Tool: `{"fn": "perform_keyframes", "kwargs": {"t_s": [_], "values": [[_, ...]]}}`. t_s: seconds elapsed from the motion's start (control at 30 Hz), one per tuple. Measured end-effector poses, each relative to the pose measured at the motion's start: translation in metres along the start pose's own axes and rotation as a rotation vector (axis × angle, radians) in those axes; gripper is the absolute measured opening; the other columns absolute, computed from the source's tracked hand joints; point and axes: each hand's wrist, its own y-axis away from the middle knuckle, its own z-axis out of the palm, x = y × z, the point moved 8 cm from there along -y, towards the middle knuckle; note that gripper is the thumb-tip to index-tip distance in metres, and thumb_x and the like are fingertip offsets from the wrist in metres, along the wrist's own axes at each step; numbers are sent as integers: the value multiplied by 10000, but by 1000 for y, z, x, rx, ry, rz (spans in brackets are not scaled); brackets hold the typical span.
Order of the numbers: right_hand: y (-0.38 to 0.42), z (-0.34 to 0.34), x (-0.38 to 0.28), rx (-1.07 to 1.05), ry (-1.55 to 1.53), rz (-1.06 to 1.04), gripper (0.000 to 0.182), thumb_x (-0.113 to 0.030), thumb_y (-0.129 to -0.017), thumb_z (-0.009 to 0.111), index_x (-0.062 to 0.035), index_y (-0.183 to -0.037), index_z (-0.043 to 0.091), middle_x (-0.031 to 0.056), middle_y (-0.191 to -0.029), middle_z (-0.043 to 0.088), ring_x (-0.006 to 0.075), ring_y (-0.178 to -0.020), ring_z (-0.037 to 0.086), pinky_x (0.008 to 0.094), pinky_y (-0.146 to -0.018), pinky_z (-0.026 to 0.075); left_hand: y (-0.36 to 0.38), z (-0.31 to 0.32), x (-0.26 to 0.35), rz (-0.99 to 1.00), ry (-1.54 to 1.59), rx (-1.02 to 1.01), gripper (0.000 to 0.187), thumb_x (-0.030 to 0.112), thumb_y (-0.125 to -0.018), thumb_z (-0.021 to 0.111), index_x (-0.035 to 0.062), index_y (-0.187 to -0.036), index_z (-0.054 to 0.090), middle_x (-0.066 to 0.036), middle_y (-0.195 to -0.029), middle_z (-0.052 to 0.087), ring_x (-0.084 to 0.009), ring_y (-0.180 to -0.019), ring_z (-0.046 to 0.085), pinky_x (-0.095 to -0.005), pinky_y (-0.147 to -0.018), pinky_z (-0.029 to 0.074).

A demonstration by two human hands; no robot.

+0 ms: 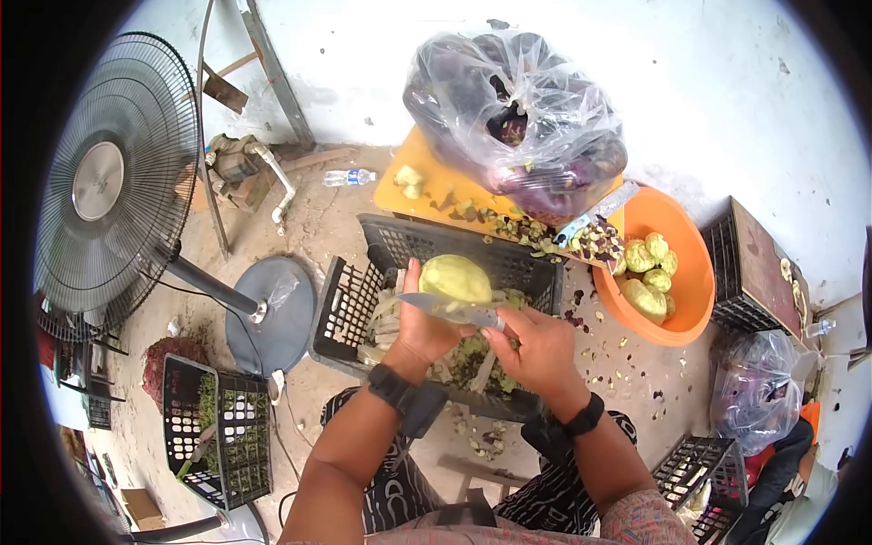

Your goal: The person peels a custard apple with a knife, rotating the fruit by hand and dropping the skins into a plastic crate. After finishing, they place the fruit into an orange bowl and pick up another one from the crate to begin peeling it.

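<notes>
My left hand (413, 329) is closed around the underside of a pale yellow-green peeled eggplant (456, 277), its thumb side raised at the left. A knife (459, 312) is gripped by its handle in my right hand (538, 350). Its broad blade lies across the near side of the eggplant and points left. Both hands are above a black plastic crate (336, 304) holding pale scraps and green leafy trimmings (477, 363). The palm and lower fingers of my left hand are partly hidden by the blade.
Behind the crate, a yellow board (413, 154) bears dark peelings, a blue-handled tool (581, 227) and a clear bag of purple eggplants (518, 118). An orange basin (686, 318) with several peeled pieces stands right. A fan (98, 182) and another crate (218, 436) are left.
</notes>
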Motion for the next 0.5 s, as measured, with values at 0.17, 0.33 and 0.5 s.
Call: {"fn": "perform_keyframes", "kwargs": {"t_s": [0.17, 0.33, 0.5], "values": [[-4, -7, 8, 58, -14, 45, 227, -286, -821, 704, -104, -950, 658, 87, -705, 625, 288, -597, 616, 385, -509, 462, -4, -5, -2, -109, 52, -462, 796, 794, -852, 271, 163, -1242, 560, -70, -1166, 607, -249, -1044, 561, -385, -717, 454], [-3, -12, 9, 78, -37, 42, 232, -288, -818, 712, -106, -955, 669, 80, -702, 623, 283, -594, 614, 379, -505, 460, 2, -1, 2, -38, 68, -72, 792, 800, -841, 303, 151, -1210, 566, -79, -1089, 628, -257, -871, 594, -304, -557, 410], [0, -4, 5, 31, 4, 0, 220, -290, -835, 697, -111, -963, 685, 81, -668, 611, 272, -581, 606, 371, -502, 452, 2, -7, 0, -51, 130, 61, 783, 799, -838, 329, 143, -1190, 570, -97, -1047, 643, -288, -714, 608, -276, -485, 391]]}}
